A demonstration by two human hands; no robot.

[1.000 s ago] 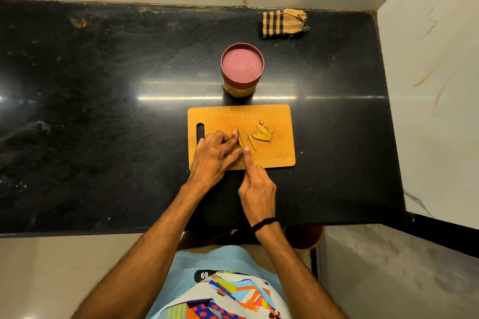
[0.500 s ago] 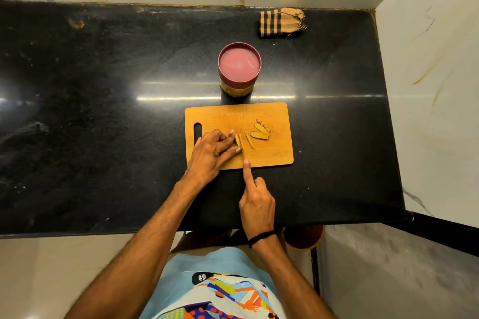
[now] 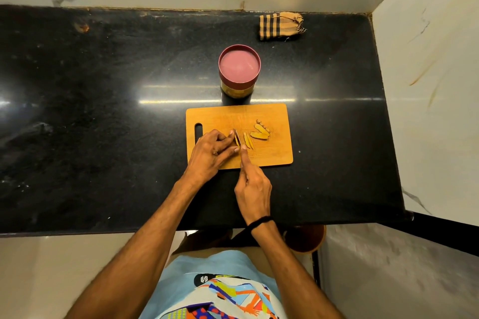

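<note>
A wooden cutting board (image 3: 274, 116) lies on the black counter. My left hand (image 3: 211, 154) rests on the board's left half, its curled fingertips pinching a small yellow-orange root piece (image 3: 235, 137). My right hand (image 3: 252, 186) grips a small knife (image 3: 238, 140), index finger stretched along the blade's back; the handle is hidden in the hand. The blade sits against the held piece. Two thin cut strips (image 3: 248, 140) lie just right of the blade. Larger yellow-orange slices (image 3: 260, 132) lie further right on the board.
A maroon-lidded round jar (image 3: 239, 67) stands just behind the board. A folded striped cloth (image 3: 281, 26) lies at the back right of the black counter (image 3: 103, 111). Marble walls close the back and right side. A brown stool (image 3: 305, 239) shows below the counter's front edge.
My right hand drew back toward me off the board's front edge, then came forward again, so the blade is now at the held piece. My left hand stayed put.
</note>
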